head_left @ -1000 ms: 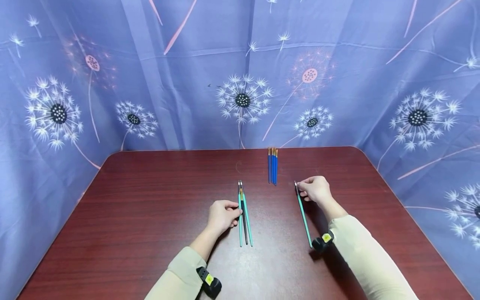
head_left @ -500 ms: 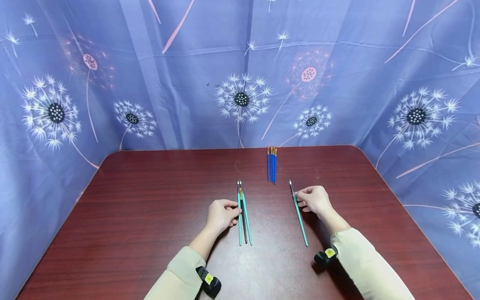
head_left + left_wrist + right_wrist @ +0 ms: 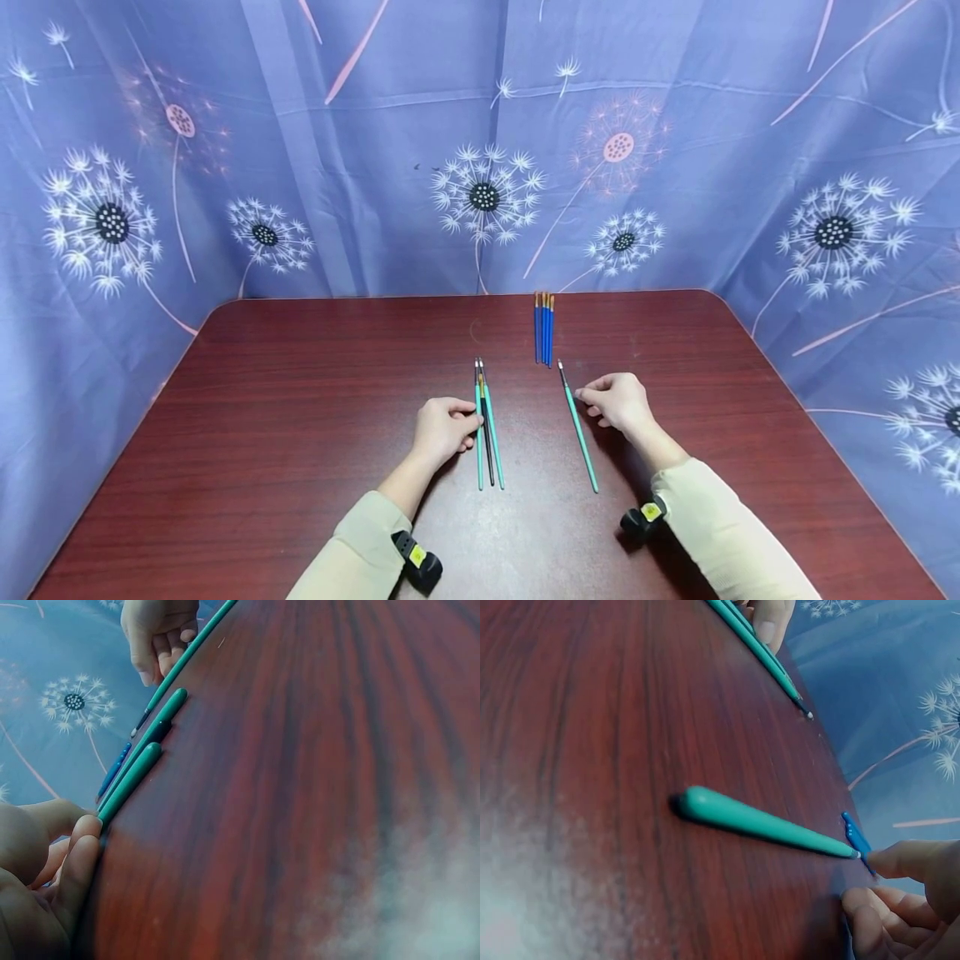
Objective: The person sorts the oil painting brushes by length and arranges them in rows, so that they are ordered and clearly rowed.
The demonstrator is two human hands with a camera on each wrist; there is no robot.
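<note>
In the head view a green paintbrush (image 3: 479,450) lies at the left of a small group at mid-table. My left hand (image 3: 446,429) pinches its handle between thumb and finger. Close beside it are a black paintbrush (image 3: 491,454) and another green paintbrush (image 3: 497,454). Farther right, a separate green paintbrush (image 3: 582,437) lies slightly slanted, bristles away from me. My right hand (image 3: 618,402) touches its upper handle from the right side with its fingertips. In the right wrist view a finger (image 3: 900,859) covers this brush's far end.
Several blue paintbrushes (image 3: 544,333) lie side by side near the far edge of the brown table (image 3: 300,417). A blue curtain (image 3: 375,167) printed with dandelions hangs round the table's back and sides. Each wrist carries a black camera (image 3: 641,523).
My right hand has slid down from the separate green brush's ferrule to its handle. That brush has moved left, towards the group. The left hand has stayed at its brush.
</note>
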